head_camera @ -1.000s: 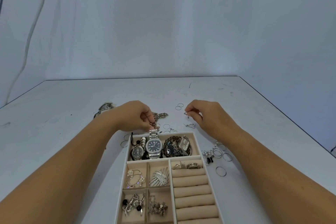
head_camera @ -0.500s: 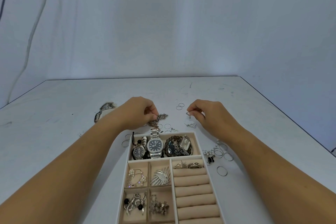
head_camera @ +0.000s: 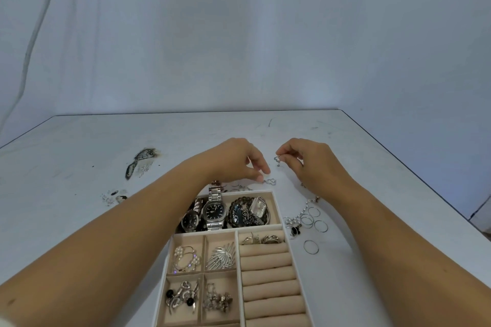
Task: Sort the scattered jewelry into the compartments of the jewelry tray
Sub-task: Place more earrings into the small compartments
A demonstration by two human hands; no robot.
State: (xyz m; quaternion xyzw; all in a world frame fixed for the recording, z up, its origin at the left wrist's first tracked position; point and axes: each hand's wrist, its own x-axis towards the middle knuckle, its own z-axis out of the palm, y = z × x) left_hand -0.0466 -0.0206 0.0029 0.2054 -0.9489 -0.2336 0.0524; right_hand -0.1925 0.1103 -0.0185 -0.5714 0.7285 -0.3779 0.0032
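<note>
The right hand [head_camera: 312, 164] pinches a small silver piece [head_camera: 278, 159] aloft, the left hand [head_camera: 237, 162] pinches a curly charm [head_camera: 270, 181] beyond the tray [head_camera: 247, 192].

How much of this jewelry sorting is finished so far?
Roughly midway, I'd judge. Done: watches and smaller pieces sit in compartments of the jewelry tray. In hand: the right hand pinches a small silver piece; the left hand is at a second piece on the table. Left: thin rings and a chain beside the tray, a dark piece far left; most ring rolls are bare.
</note>
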